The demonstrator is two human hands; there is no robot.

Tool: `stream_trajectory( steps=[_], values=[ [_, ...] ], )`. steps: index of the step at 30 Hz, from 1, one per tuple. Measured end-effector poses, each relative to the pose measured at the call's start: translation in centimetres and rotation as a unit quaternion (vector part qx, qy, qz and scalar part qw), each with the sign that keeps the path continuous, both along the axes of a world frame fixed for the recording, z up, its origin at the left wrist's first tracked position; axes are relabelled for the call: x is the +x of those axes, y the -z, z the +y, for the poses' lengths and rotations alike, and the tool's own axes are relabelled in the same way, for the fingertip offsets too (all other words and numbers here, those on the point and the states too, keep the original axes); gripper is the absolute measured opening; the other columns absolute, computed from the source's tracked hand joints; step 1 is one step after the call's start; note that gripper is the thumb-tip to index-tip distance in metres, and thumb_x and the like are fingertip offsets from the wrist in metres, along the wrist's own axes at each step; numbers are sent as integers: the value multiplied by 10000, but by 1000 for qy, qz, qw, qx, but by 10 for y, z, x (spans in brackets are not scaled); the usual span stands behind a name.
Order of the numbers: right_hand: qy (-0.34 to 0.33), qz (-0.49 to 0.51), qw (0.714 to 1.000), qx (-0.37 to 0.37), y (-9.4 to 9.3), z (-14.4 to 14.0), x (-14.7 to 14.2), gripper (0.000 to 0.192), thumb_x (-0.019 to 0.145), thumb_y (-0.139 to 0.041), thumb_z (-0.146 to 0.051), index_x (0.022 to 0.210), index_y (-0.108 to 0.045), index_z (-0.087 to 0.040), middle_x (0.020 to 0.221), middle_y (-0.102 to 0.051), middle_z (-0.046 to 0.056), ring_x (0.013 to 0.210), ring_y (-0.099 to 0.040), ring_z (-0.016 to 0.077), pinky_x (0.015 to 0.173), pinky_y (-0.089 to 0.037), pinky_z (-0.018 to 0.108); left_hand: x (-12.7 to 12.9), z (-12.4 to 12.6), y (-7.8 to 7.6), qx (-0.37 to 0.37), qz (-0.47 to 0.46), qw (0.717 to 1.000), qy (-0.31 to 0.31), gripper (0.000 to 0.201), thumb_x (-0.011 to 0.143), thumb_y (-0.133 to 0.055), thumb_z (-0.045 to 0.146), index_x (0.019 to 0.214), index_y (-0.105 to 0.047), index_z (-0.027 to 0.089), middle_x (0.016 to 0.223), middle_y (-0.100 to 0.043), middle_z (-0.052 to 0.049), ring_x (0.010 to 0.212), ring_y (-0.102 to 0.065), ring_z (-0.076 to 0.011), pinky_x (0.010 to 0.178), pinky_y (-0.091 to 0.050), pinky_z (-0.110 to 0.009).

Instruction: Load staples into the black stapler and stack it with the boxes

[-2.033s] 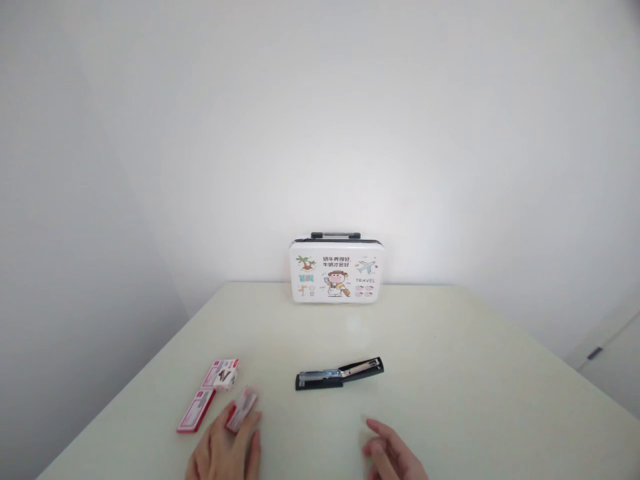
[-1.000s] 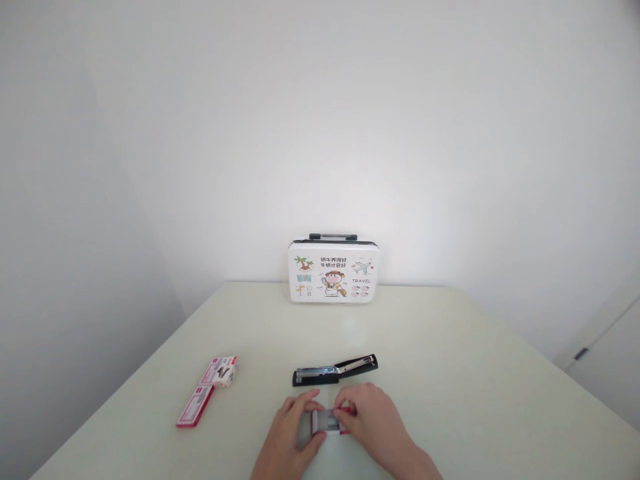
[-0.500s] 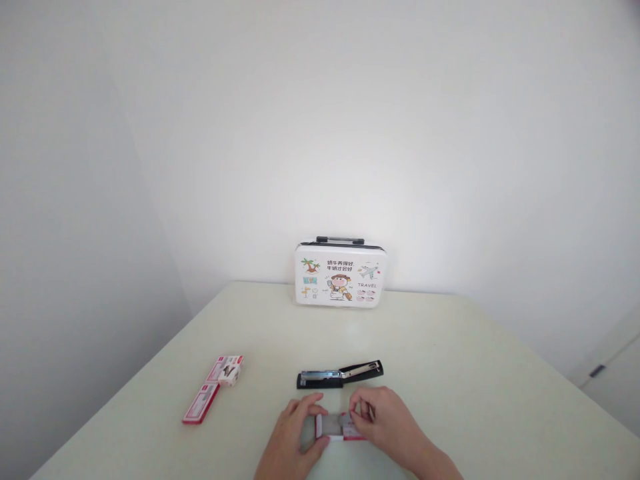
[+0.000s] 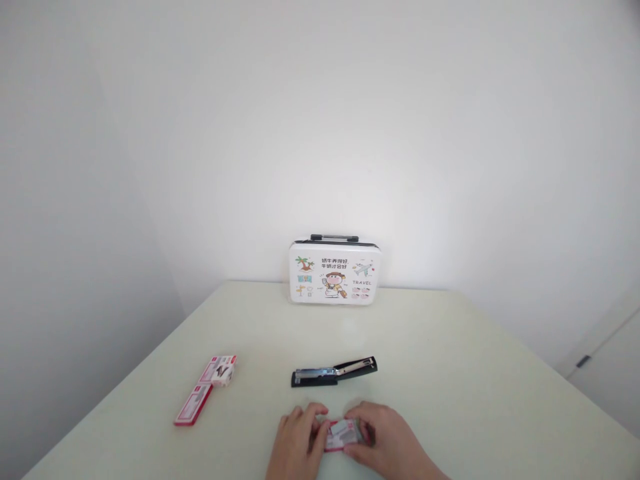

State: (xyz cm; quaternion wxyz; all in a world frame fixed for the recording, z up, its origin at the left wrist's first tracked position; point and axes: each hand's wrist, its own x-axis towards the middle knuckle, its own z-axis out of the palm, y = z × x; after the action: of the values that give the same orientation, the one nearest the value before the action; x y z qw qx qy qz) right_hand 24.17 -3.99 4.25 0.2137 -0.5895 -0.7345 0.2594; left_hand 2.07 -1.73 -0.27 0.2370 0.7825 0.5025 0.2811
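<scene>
Both hands are working a small staple box open at the table's near edge.

Head view: the left hand [image 4: 295, 443] and right hand [image 4: 387, 443] are pinching the small red-and-white staple box [image 4: 343, 434] between curled fingers, just in front of the opened black stapler [image 4: 334, 372]. Judging from this, steadying the sleeve with one hand while the other is easing the inner tray out level should keep the staples from spilling. Two more staple boxes [image 4: 205, 390] are lying well apart on the table [image 4: 450, 347]; a printed case [image 4: 334, 272] is standing against the wall.
</scene>
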Motion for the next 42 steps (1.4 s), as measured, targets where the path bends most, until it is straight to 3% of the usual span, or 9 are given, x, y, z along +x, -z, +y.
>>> stream_trajectory(
  steps=[2, 5, 9, 13, 19, 29, 32, 36, 42],
  values=[
    [-5, -2, 1000, 0, -5, 1, -4, 401, 635, -858, -265, 1019, -763, -328, 895, -675, -44, 772, -624, 156, 687, -403, 226, -2, -1, 3, 0, -20, 1000, 4, 277, 1018, -437, 362, 1177, -643, 267, 804, -712, -10, 862, -656, -233, 847, -450, -353],
    [-19, 9, 1000, 3, -10, 3, -9, 411, 665, -868, -320, 1062, -770, -362, 964, -647, -30, 840, -636, 167, 746, -424, 230, -17, 11, 4, 27, -34, 997, -68, 315, 1028, -402, 407, 1202, -628, 272, 859, -695, -17, 844, -641, -226, 862, -459, -355],
    [-64, 23, 998, 12, -7, 7, -16, 174, 769, -771, -241, 899, -811, -349, 882, -624, -32, 824, -621, 150, 729, -416, 216, -33, 45, -8, 76, 18, 983, -167, 445, 915, -600, 410, 1335, -569, 263, 1268, -624, -78, 1178, -542, -291, 999, -398, -424],
    [-70, 1, 997, 30, -1, 9, -19, 166, 813, -696, -177, 853, -796, -304, 833, -622, -37, 761, -609, 128, 689, -390, 212, -29, 60, -17, 21, 61, 994, -90, 344, 860, -679, 380, 1201, -666, 336, 1238, -647, -10, 1174, -533, -263, 973, -361, -395],
    [-36, -10, 995, 96, -15, 31, -20, 200, 989, -564, -333, 982, -762, -300, 833, -611, -28, 751, -605, 132, 698, -379, 228, -10, 32, -16, -2, 44, 999, -32, 264, 844, -713, 395, 1106, -689, 365, 1140, -674, 23, 1104, -553, -230, 933, -338, -361],
    [-107, -68, 990, 58, -30, 46, -28, 214, 961, -586, -306, 834, -755, -278, 774, -639, -37, 730, -621, 125, 675, -352, 221, -4, 20, -27, -16, 24, 999, -30, 237, 845, -721, 380, 1079, -695, 355, 1121, -664, 25, 1088, -539, -231, 924, -315, -363],
    [-67, -85, 993, 48, -32, 40, -24, 126, 902, -648, -326, 976, -748, -310, 833, -701, -30, 789, -652, 157, 702, -365, 234, -3, 20, -27, -19, 17, 999, -33, 225, 846, -718, 400, 1063, -699, 344, 1104, -665, 18, 1082, -538, -235, 923, -317, -363],
    [52, -111, 992, 36, -21, 33, -27, 142, 876, -657, -359, 989, -712, -294, 791, -712, -15, 779, -646, 189, 664, -334, 259, -6, 21, -25, -27, 14, 999, -35, 230, 838, -721, 394, 1058, -699, 331, 1111, -671, 10, 1089, -540, -242, 930, -317, -368],
    [39, 23, 999, 18, 13, 22, -32, 184, 898, -594, -388, 1016, -677, -275, 621, -580, -53, 632, -552, 172, 611, -317, 265, -7, 23, -23, -27, 24, 999, -32, 220, 861, -684, 416, 1064, -700, 334, 1113, -673, 3, 1098, -547, -246, 939, -328, -371]
  ],
)
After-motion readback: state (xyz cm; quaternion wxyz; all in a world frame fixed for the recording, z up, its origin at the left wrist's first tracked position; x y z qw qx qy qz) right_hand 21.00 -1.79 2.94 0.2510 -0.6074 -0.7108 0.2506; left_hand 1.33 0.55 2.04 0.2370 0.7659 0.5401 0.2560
